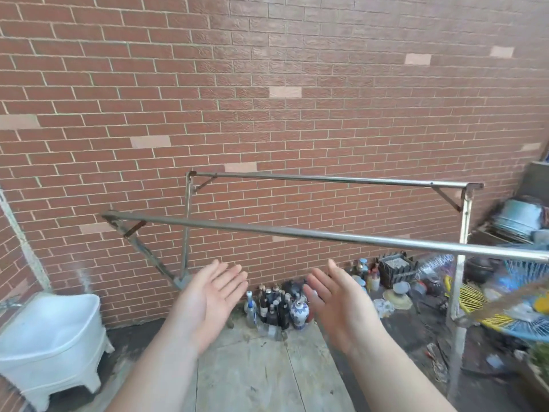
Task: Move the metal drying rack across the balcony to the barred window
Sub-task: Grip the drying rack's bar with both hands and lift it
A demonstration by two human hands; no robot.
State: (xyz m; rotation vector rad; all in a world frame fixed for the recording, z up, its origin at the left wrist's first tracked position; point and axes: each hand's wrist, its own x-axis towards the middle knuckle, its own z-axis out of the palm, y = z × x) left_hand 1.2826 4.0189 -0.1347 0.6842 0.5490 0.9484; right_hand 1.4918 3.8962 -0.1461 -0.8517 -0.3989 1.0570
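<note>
I've got both hands out, palms facing each other: left hand (pixel 208 295) and right hand (pixel 338 298), fingers spread, gripping nothing. The drying rack (pixel 297 233) stands just ahead of them against the brick wall (pixel 267 84), its near bar above my fingertips.

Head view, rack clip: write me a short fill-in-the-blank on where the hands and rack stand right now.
1. Both hands, left hand and right hand, are open and hold ____.
2. The rack stands in front of a ____ wall.
3. The white sink is on the person's ____ side.
4. The bottles stand on the floor, ____ the near rail.

Missing words: nothing; brick; left; below
</note>
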